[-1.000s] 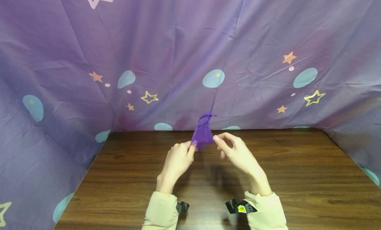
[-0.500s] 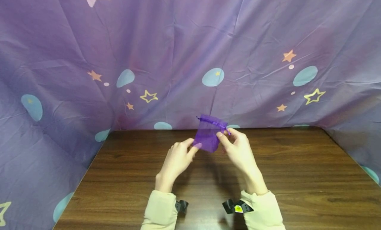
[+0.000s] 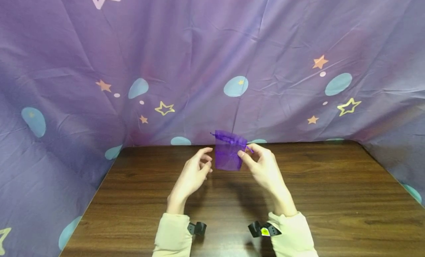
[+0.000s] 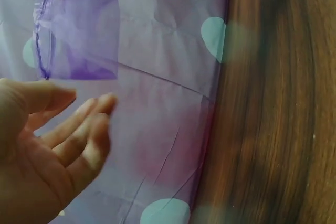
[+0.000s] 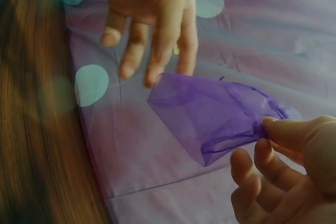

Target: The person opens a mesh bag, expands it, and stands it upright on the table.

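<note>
A small sheer purple drawstring pouch (image 3: 229,153) hangs above the table with its gathered neck uppermost. My right hand (image 3: 263,166) pinches its right edge near the neck, between thumb and index finger. In the right wrist view the pouch (image 5: 210,103) looks see-through, and nothing shows inside it. Just left of the pouch is my left hand (image 3: 194,172), apart from it, with the fingers loosely bent and nothing in them. The left wrist view shows that same gap between the left hand (image 4: 58,145) and the pouch's edge.
Beneath both hands is a brown wood-grain table (image 3: 132,212). A purple curtain (image 3: 182,65) printed with stars and pale blue spots stands behind the table and along its sides. Black camera mounts sit at both cuffs.
My right hand has taken hold of the pouch's right edge. My left hand has let go of it and drawn back to the left. The pouch now hangs spread flat and more upright.
</note>
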